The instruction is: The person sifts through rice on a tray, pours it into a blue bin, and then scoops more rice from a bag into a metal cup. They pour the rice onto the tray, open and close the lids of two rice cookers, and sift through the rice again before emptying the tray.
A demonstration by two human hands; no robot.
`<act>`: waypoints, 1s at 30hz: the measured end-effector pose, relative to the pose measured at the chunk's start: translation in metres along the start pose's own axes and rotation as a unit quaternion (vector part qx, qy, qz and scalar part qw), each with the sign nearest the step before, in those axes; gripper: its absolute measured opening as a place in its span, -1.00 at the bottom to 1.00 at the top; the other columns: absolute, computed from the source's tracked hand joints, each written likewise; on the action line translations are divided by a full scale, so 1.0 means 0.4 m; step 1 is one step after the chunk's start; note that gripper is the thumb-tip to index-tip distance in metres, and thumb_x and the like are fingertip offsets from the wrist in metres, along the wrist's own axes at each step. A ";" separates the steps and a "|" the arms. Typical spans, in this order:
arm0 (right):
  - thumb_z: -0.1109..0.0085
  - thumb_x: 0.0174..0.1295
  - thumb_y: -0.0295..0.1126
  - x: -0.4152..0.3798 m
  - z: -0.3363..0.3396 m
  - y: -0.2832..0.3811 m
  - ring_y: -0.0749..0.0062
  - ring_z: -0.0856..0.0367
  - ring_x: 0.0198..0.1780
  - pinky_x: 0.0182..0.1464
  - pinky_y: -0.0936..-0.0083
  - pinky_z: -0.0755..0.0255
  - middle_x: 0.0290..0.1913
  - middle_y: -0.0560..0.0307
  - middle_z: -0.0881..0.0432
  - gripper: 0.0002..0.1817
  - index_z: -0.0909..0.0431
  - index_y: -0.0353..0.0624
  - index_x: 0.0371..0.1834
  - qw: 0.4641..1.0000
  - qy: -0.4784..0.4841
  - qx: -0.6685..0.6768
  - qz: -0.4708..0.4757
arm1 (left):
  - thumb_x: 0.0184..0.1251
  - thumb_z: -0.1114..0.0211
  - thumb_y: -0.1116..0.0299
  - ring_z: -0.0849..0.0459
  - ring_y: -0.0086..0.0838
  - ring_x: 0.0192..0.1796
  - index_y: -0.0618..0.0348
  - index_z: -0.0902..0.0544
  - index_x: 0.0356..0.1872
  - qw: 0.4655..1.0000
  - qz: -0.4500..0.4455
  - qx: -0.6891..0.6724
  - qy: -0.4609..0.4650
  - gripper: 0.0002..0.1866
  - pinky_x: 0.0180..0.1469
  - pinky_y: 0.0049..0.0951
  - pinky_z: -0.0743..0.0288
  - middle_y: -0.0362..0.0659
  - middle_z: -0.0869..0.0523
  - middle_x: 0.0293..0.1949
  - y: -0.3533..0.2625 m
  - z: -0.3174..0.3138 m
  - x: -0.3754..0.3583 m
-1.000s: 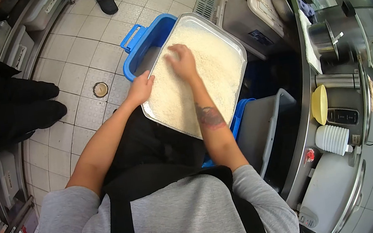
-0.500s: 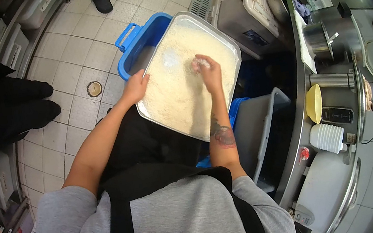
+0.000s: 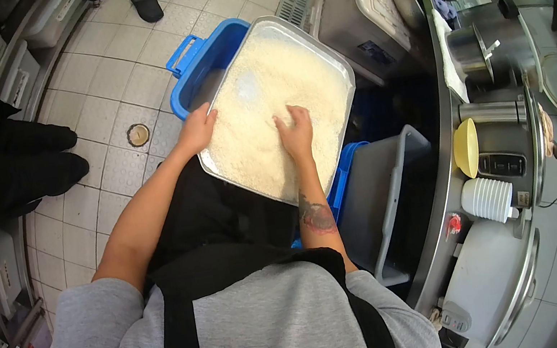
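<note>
tray of pale crumbs at 12 o'clock, blue tub off its 10 // left hand gripping rim at 9 // right hand had a fistful, now loosely open towards 5, can't tell if it's pinching any // grey bin at 2, label too blurry tbh

left hand clamped, right hand loosely curled.

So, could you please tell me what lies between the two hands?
Between the left hand and the right hand, the head view shows only pale, loose grains in the metal tray.
</note>
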State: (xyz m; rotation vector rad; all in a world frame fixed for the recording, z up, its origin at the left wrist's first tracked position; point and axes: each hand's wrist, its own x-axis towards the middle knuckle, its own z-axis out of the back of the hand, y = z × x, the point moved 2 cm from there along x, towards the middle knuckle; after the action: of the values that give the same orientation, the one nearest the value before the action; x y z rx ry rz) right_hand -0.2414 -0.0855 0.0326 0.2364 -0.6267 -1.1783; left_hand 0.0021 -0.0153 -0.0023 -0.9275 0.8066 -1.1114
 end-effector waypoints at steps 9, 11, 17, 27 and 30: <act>-0.09 -0.04 -0.73 0.155 0.069 0.003 0.59 -0.59 -0.26 -0.17 0.62 -0.50 -0.25 0.15 -0.68 -0.58 -0.63 -0.18 -0.07 0.940 0.226 0.227 -0.112 | 0.38 -0.02 0.23 -0.55 0.14 -0.07 0.41 -0.50 -0.13 1.000 -0.002 -0.011 0.008 -0.65 -0.07 -0.09 -0.40 0.28 -0.60 -0.21 -0.013 0.001 -0.003; -0.14 0.01 -0.65 0.216 0.075 0.002 0.46 -0.61 -0.12 -0.03 0.53 -0.49 -0.12 0.06 -0.67 -0.60 -0.61 -0.16 -0.02 0.935 0.178 0.293 -0.091 | 0.39 -0.02 0.23 -0.55 0.14 -0.07 0.41 -0.50 -0.13 1.000 -0.005 -0.008 0.003 -0.65 -0.06 -0.09 -0.40 0.28 -0.60 -0.21 -0.021 0.001 -0.002; -0.31 0.03 -0.36 0.220 -0.033 -0.025 0.15 -0.50 0.14 0.22 0.34 -0.32 0.08 -0.01 -0.57 -0.58 -0.59 -0.11 0.02 0.989 0.104 0.106 -0.002 | 0.38 -0.02 0.23 -0.54 0.14 -0.06 0.41 -0.50 -0.12 1.000 -0.012 -0.010 -0.008 -0.64 -0.06 -0.09 -0.40 0.28 -0.60 -0.20 -0.003 -0.005 0.002; -0.22 -0.02 -0.65 0.205 0.041 0.081 0.38 -0.66 -0.41 -0.32 0.46 -0.53 -0.44 0.03 -0.68 -0.73 -0.66 -0.30 -0.18 0.931 0.313 0.173 -0.078 | 0.38 -0.03 0.23 -0.56 0.13 -0.06 0.42 -0.50 -0.08 1.000 0.007 -0.009 0.014 -0.63 -0.05 -0.12 -0.42 0.26 -0.61 -0.18 -0.017 0.001 -0.001; -0.05 0.06 -0.70 0.312 0.028 0.040 0.47 -0.66 -0.33 -0.22 0.58 -0.54 -0.34 0.03 -0.69 -0.70 -0.64 -0.32 -0.13 0.930 0.240 0.263 -0.093 | 0.38 -0.03 0.23 -0.56 0.13 -0.07 0.41 -0.51 -0.11 1.000 0.002 -0.016 -0.002 -0.64 -0.07 -0.12 -0.42 0.26 -0.62 -0.20 -0.023 0.004 -0.009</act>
State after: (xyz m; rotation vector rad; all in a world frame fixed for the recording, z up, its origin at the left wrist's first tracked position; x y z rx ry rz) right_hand -0.2057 -0.1917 0.0910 1.0293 -0.4788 -1.0557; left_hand -0.0007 -0.0131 0.0071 -0.9543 0.8252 -1.0958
